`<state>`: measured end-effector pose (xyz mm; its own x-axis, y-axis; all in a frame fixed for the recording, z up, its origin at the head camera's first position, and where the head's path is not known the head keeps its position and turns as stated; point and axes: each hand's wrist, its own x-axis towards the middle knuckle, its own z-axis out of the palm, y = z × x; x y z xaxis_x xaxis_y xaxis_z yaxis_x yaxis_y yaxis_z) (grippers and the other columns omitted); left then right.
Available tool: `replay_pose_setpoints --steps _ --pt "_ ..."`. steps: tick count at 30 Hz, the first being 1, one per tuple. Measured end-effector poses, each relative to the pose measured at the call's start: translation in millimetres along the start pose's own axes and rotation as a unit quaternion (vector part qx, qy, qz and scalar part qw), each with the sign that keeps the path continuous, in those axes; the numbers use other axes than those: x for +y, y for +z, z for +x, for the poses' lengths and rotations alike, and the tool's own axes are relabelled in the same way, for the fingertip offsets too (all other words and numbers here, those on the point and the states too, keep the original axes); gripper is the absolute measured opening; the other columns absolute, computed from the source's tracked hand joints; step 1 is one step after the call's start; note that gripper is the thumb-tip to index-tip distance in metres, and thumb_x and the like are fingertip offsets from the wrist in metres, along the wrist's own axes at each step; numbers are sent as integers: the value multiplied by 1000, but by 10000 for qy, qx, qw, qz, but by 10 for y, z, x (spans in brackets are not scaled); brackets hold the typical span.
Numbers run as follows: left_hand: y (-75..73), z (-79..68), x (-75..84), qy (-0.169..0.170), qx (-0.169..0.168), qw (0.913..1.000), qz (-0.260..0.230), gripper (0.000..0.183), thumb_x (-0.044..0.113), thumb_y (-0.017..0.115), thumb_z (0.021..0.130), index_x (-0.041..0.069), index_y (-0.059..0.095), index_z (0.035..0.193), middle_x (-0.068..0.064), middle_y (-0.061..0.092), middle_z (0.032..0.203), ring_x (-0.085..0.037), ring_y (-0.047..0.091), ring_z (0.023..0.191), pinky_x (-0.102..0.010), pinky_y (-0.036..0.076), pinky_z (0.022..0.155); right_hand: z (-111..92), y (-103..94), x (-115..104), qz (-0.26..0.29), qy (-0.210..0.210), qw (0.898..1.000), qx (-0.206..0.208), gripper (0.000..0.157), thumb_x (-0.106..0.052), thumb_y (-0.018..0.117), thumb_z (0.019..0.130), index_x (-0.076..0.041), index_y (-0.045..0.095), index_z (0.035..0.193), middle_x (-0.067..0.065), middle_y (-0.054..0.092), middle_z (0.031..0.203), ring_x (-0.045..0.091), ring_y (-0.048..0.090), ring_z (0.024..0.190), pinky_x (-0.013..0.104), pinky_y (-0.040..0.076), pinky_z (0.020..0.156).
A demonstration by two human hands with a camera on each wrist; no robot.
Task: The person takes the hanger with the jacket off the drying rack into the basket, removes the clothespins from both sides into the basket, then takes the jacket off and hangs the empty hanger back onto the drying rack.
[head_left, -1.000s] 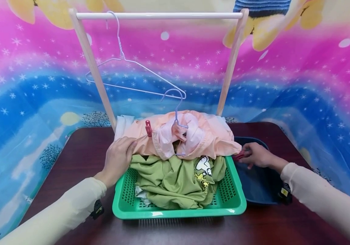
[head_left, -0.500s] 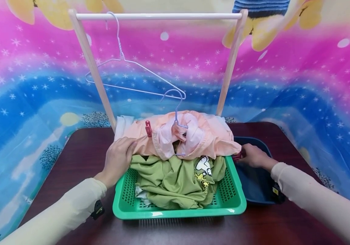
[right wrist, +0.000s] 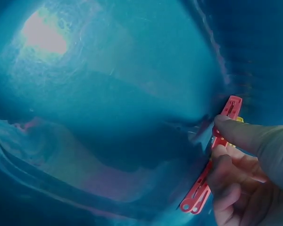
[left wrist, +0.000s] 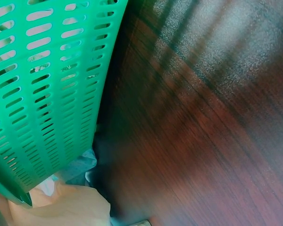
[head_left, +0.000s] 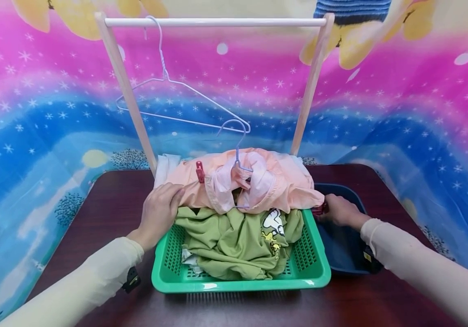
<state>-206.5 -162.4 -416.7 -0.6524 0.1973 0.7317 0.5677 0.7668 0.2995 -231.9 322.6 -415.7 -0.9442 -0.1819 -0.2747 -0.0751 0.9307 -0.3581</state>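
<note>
In the head view, my left hand (head_left: 158,213) rests at the back left corner of the green basket (head_left: 242,285), its thumb against a peach-coloured garment (head_left: 291,186). Whether these fingers grip the cloth is something I cannot tell. My right hand (head_left: 342,211) reaches into a dark blue basin (head_left: 346,245) beside the basket. In the right wrist view, its thumb and fingers pinch a red clothespin (right wrist: 198,193) near the basin wall, with a bit of yellow behind. Another red clothespin (head_left: 200,171) stands on the garment's left part. A purple hanger (head_left: 239,150) pokes up from its collar opening.
A green printed garment (head_left: 234,245) lies bunched inside the basket. Behind rises a wooden rack with a white rail (head_left: 217,22), a light purple hanger (head_left: 185,84) hooked at its left end. Everything stands on a dark brown table (head_left: 103,204).
My right hand has moved slightly left and closed in around the red clothespin at the basin's near-basket side. The left hand, basket and garments have stayed put.
</note>
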Motion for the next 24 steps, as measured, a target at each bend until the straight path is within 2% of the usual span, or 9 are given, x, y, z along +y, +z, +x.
replay_pose_setpoints --steps 6,13,18,24 --pt "-4 0 3 6 -15 10000 8 10 13 65 99 7 73 99 -8 72 87 -28 67 83 -47 53 79 -34 -11 -1 -43 -108 9999 -49 18 -16 77 87 -5 64 91 5 64 75 17 57 63 31 44 56" --pt "-16 2 16 -17 -22 10000 36 9 12 65 98 7 73 98 -8 72 87 -28 67 82 -47 53 80 -114 -117 -35 234 -581 9980 34 18 -16 76 87 -3 67 96 2 60 68 13 51 56 29 41 52" --pt "-19 9 27 -11 -49 10000 42 10 13 65 99 7 73 98 -8 72 86 -29 67 83 -48 53 81 -191 -214 -48 402 -747 9964 7 15 -13 71 91 -1 68 100 4 64 71 14 54 58 30 45 53" --pt "-30 6 36 2 -11 10000 65 9 12 65 98 7 72 97 -8 72 86 -30 68 83 -49 53 80 -295 -362 -72 726 -805 9941 71 28 -13 70 93 6 65 112 6 69 81 18 61 65 31 52 57"
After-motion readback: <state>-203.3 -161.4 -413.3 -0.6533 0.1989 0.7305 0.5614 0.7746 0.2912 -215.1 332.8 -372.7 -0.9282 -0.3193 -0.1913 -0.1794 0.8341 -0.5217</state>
